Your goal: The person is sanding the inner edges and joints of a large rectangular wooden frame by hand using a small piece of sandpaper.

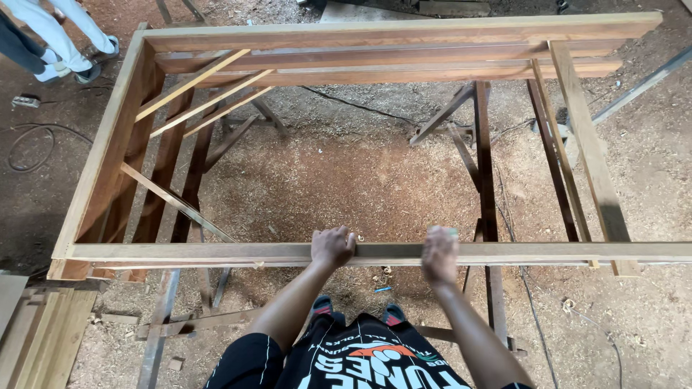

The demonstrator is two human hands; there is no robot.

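Both hands, left hand [332, 247] & right hand [440, 255], atop near frame rail [548, 252].

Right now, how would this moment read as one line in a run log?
left hand: gripping near rail | right hand: pressed on same rail, blurred | wooden frame: on trestles | floor: sawdust

Frame: the large rectangular frame of pale brown planed timber [108, 144] looked smooth and matt, its grain showing.
Near rail: the long front wooden rail [540, 252] was bare, unvarnished wood.
Braces: the thin light wooden diagonal strips [194, 83] were raw and dull.
Trestles: the darker reddish wooden trestle legs [481, 158] looked rougher.
Floor: the brown earth floor strewn with sawdust [339, 173] was coarse and powdery.
Shirt: the black printed cloth shirt [360, 360] looked soft and matt.
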